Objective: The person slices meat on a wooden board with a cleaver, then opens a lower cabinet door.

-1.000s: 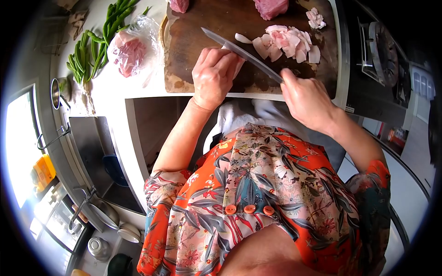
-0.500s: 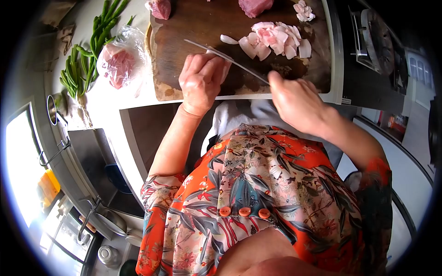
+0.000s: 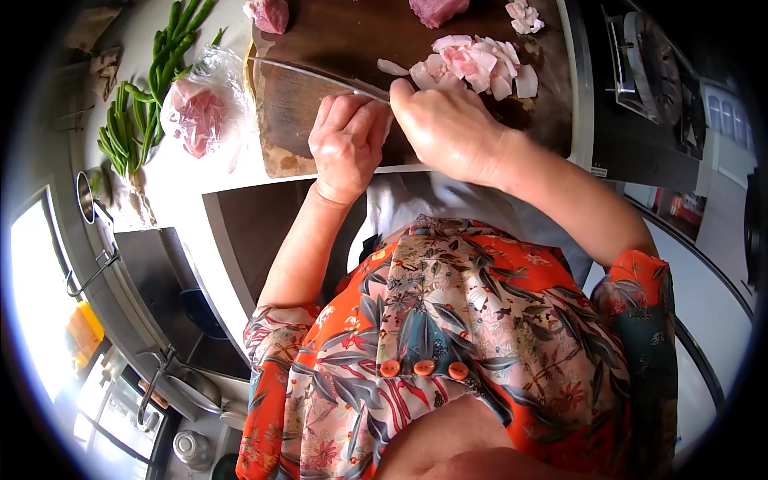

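A wooden cutting board (image 3: 336, 36) lies at the counter's front edge. My left hand (image 3: 346, 148) is at its near side, fingers curled down on a pale piece of meat that they mostly hide. My right hand (image 3: 448, 132) grips a knife (image 3: 308, 70); its handle is covered by the fingers. The long thin blade slants up and left, passing just beyond my left knuckles. Past my right hand sits a pile of sliced pale pink meat (image 3: 476, 62), with one loose slice (image 3: 392, 67) to its left.
Two redder chunks of meat, one left (image 3: 270, 14) and one right (image 3: 438, 10), lie along the board's far side, with a small heap of pale bits (image 3: 525, 16). Bagged meat (image 3: 194, 116) and green stalks (image 3: 120, 132) rest left of the board. A stove (image 3: 652, 72) stands right.
My right hand has moved left and up, carrying the knife, so the blade now reaches the board's left edge. My left hand has stayed almost in place.
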`<state>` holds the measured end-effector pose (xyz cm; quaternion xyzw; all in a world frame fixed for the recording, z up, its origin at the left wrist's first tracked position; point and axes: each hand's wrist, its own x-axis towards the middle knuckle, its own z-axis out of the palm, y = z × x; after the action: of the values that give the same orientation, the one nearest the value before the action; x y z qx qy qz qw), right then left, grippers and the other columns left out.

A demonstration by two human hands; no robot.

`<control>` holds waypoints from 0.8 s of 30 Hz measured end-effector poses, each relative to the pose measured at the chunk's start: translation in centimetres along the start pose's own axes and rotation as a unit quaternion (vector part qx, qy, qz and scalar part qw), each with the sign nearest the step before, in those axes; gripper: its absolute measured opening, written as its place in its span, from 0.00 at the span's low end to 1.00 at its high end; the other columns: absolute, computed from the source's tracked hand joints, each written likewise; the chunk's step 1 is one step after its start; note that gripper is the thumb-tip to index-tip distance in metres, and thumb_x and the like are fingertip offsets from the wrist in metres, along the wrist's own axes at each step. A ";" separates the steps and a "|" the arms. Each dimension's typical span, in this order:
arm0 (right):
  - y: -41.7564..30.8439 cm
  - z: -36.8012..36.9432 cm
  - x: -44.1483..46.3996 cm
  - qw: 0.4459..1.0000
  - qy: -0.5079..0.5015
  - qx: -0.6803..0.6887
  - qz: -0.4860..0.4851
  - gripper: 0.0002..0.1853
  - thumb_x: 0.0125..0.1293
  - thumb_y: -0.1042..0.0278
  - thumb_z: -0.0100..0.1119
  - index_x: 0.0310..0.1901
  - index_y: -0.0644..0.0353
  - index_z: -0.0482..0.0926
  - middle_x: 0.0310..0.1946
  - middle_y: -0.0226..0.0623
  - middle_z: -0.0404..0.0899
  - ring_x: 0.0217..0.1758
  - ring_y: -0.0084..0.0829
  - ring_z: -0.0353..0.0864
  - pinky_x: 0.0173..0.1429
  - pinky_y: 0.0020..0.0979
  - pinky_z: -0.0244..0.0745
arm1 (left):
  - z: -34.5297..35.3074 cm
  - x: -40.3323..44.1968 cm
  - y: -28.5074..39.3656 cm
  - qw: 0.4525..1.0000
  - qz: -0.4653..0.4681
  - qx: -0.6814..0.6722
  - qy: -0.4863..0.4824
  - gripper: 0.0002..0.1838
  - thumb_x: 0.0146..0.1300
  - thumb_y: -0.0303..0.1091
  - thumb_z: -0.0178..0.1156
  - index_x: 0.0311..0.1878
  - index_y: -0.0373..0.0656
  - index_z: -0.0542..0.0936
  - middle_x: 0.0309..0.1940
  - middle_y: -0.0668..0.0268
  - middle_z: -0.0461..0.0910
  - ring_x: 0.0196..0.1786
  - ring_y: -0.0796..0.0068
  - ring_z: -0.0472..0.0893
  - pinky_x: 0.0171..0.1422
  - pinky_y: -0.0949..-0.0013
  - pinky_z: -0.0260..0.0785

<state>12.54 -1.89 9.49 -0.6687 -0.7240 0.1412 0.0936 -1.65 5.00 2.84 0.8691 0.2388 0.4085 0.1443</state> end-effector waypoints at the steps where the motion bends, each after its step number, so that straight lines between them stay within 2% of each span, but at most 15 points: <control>1: 0.2 0.0 -0.2 0.999 -0.006 0.030 0.015 0.06 0.60 0.78 0.46 0.38 0.69 0.66 0.21 0.55 0.78 0.29 0.55 0.81 0.36 0.50 0.76 | 0.0 0.1 0.0 1.000 0.008 -0.007 0.004 0.08 0.45 0.24 0.70 0.31 0.41 0.82 0.30 0.66 0.78 0.34 0.64 0.77 0.37 0.66 0.72; 4: 0.7 -1.3 -3.8 0.991 -0.072 0.066 0.086 0.06 0.60 0.77 0.46 0.38 0.69 0.66 0.22 0.56 0.78 0.29 0.55 0.81 0.36 0.51 0.75 | 0.1 0.3 -0.2 1.000 0.013 -0.013 0.018 0.08 0.45 0.24 0.70 0.30 0.42 0.82 0.29 0.67 0.77 0.33 0.65 0.77 0.36 0.66 0.71; 5: 0.8 -1.3 -4.4 0.991 -0.094 0.035 0.093 0.06 0.60 0.77 0.46 0.37 0.69 0.66 0.22 0.57 0.78 0.29 0.55 0.81 0.36 0.51 0.75 | 0.2 0.2 -0.1 1.000 0.010 -0.015 0.022 0.08 0.45 0.24 0.70 0.30 0.42 0.82 0.29 0.67 0.77 0.33 0.65 0.77 0.36 0.66 0.71; 10: -0.9 -0.4 0.8 0.999 -0.045 0.009 0.026 0.03 0.61 0.78 0.43 0.36 0.69 0.65 0.24 0.57 0.78 0.31 0.55 0.81 0.36 0.50 0.76 | 0.0 -0.3 -0.1 1.000 0.006 -0.009 -0.005 0.07 0.45 0.24 0.69 0.29 0.42 0.82 0.29 0.66 0.77 0.33 0.64 0.76 0.37 0.65 0.71; 12: 0.0 -0.1 -0.7 0.998 -0.003 0.057 0.023 0.04 0.62 0.76 0.45 0.36 0.68 0.65 0.23 0.56 0.78 0.31 0.55 0.81 0.36 0.51 0.75 | 0.2 -0.1 -0.1 1.000 0.020 -0.015 0.015 0.07 0.46 0.25 0.69 0.30 0.42 0.82 0.29 0.66 0.77 0.33 0.64 0.76 0.37 0.65 0.71; 13: 0.2 -0.7 -1.8 0.994 -0.073 0.042 0.075 0.05 0.62 0.75 0.46 0.36 0.68 0.65 0.22 0.54 0.78 0.30 0.56 0.81 0.36 0.52 0.75 | 0.3 0.0 -0.2 0.999 0.019 -0.016 0.022 0.07 0.46 0.25 0.69 0.30 0.42 0.82 0.29 0.66 0.77 0.33 0.64 0.76 0.37 0.65 0.71; 16: 0.4 -1.0 -3.5 0.994 -0.076 0.009 0.080 0.05 0.62 0.74 0.48 0.36 0.66 0.65 0.21 0.53 0.78 0.28 0.56 0.80 0.34 0.53 0.73 | 0.4 -0.2 -0.2 0.999 0.012 -0.017 0.032 0.07 0.46 0.25 0.69 0.30 0.42 0.82 0.29 0.67 0.77 0.32 0.64 0.76 0.37 0.66 0.70; 19: 0.3 -0.4 -2.7 0.999 -0.024 0.012 0.045 0.05 0.63 0.74 0.48 0.35 0.66 0.65 0.20 0.53 0.77 0.27 0.55 0.80 0.33 0.52 0.73 | 0.4 -0.4 -0.1 0.999 0.014 -0.014 0.038 0.07 0.46 0.25 0.69 0.30 0.42 0.82 0.29 0.67 0.77 0.32 0.65 0.75 0.36 0.66 0.70; 23: 2.6 -0.3 -4.5 0.996 -0.017 0.060 0.056 0.07 0.65 0.71 0.49 0.34 0.65 0.65 0.16 0.50 0.74 0.23 0.52 0.78 0.29 0.49 0.71 | 0.3 -0.1 0.2 0.999 0.010 -0.016 0.033 0.06 0.49 0.23 0.68 0.32 0.41 0.83 0.31 0.64 0.79 0.34 0.63 0.77 0.38 0.65 0.72; 24: 2.9 -0.8 -5.2 0.998 0.004 0.032 0.053 0.07 0.65 0.72 0.51 0.34 0.65 0.65 0.16 0.48 0.74 0.21 0.51 0.77 0.27 0.48 0.70 | 0.2 -0.2 0.3 0.999 0.008 -0.019 0.029 0.06 0.49 0.23 0.68 0.32 0.42 0.83 0.31 0.64 0.79 0.34 0.63 0.77 0.38 0.65 0.72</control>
<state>16.02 -6.79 9.61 -0.7034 -0.6822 0.1663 0.1103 -1.51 4.62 2.80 0.8559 0.2281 0.4389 0.1509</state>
